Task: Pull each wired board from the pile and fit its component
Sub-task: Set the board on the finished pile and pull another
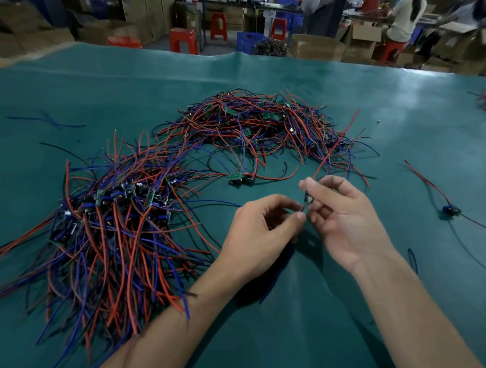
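Small green wired board (306,202), red lead trailing up, pinched between left hand (257,233) and right hand (345,218) above worktop (313,316) centre. Both grips narrow. Wire pile (110,232) at left edge.

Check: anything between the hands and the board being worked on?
Nothing visible. Both the left hand and right hand already pinch the small board between their fingertips above the green mat; its red wire trails up over the far pile.
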{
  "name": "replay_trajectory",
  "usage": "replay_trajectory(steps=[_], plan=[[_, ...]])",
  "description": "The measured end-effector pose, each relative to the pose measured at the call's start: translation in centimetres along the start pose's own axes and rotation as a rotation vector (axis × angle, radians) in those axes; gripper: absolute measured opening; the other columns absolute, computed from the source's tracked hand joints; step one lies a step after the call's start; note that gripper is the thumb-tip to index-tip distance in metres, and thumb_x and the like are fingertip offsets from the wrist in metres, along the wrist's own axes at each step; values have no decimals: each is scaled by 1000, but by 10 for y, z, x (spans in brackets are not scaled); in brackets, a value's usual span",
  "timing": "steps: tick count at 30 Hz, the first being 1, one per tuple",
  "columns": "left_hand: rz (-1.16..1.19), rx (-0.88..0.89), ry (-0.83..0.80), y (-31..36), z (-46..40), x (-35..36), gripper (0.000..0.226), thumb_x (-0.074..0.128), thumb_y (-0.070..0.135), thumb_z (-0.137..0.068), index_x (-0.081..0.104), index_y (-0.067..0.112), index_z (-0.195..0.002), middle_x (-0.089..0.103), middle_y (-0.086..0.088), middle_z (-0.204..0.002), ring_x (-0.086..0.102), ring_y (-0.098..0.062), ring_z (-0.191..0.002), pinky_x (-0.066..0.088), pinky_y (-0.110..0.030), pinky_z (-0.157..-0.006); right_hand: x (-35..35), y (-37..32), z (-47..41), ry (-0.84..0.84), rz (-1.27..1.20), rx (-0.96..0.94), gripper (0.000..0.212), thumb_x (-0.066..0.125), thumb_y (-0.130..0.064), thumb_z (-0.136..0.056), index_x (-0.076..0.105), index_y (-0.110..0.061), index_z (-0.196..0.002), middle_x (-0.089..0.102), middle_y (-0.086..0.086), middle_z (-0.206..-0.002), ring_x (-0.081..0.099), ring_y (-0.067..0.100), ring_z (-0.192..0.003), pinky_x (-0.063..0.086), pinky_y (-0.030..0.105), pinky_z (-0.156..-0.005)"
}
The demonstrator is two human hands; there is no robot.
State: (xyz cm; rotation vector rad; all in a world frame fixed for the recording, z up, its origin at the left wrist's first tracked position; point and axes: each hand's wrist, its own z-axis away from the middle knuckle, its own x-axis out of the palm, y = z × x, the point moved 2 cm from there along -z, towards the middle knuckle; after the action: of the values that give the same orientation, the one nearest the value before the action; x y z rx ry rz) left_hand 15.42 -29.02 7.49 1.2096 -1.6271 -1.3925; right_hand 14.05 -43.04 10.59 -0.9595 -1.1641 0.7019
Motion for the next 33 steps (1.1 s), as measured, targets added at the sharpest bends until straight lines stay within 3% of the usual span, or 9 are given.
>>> replay_trajectory(steps=[3, 6, 9, 16, 19, 23, 29, 31, 33], plan=[[-24, -10, -39, 0, 0, -1, 6, 70, 20, -94, 71, 15, -92, 72, -11, -72, 63, -17, -57, 53, -38, -61, 7, 9, 4, 36, 123, -113, 42, 87, -20, -55, 56, -11, -81, 60, 6, -66, 51, 13, -46, 44, 24, -41], [-22, -45, 6, -1, -2, -3, 16, 63, 14, -99, 67, 12, -83, 63, 1, -60, 55, -11, -50, 47, -26, -52, 12, 14, 5, 48, 236, -184, 32, 86, -24, -64, 64, -9, -82, 67, 1, -67, 55, 10, -52, 45, 20, -47], [-27, -72, 36, 1, -2, -4, 25, 59, 10, -100, 62, 19, -77, 58, 3, -58, 51, -11, -50, 45, -23, -49, 8, 14, 1, 33, 159, -114, 10, 76, -8, -83, 67, -8, -87, 73, 7, -79, 54, 8, -53, 45, 19, -49], [-36, -63, -27, 1, 0, -2, 23, 54, 8, -102, 62, 10, -80, 54, 6, -56, 47, -11, -51, 44, -27, -48, -1, 11, -4, -52, 149, 53, 14, 80, -16, -70, 79, -8, -81, 71, 1, -78, 48, 7, -49, 39, 17, -42], [-53, -67, -28, 0, -2, -2, 23, 53, 8, -102, 66, 9, -83, 50, 8, -51, 42, -7, -46, 38, -18, -46, -10, 3, -8, 77, 346, -188, 11, 79, -8, -83, 78, -8, -72, 72, 1, -72, 47, 9, -46, 39, 21, -41], [-99, -62, -69, -1, -3, -1, 24, 57, 10, -101, 70, 19, -82, 50, 9, -47, 40, -2, -43, 34, -16, -45, -33, -13, -16, 318, 338, -342, 16, 81, -9, -84, 74, -12, -70, 67, 1, -64, 46, 9, -43, 39, 21, -41], [-108, -59, 33, -1, -2, -2, 22, 53, 11, -102, 66, 15, -84, 52, 7, -51, 44, -14, -51, 38, -26, -52, -62, -21, -21, 670, 92, -267, 24, 68, -22, -97, 66, -12, -75, 67, 6, -75, 51, 12, -48, 44, 23, -43], [-79, -50, 140, -2, -4, -7, 21, 51, 13, -103, 62, 15, -86, 54, 7, -54, 45, -15, -52, 39, -28, -51, -59, -16, -21, 642, 167, -143, 33, 60, -30, -102, 68, -8, -79, 67, 8, -76, 52, 11, -46, 45, 22, -41], [-77, -25, 194, -1, -5, -9, 20, 50, 14, -104, 60, 16, -87, 55, 8, -55, 46, -13, -52, 40, -29, -51, -44, -7, -18, 424, 334, -58, 37, 62, -36, -100, 73, -5, -83, 70, 7, -71, 54, 11, -46, 45, 21, -41]])
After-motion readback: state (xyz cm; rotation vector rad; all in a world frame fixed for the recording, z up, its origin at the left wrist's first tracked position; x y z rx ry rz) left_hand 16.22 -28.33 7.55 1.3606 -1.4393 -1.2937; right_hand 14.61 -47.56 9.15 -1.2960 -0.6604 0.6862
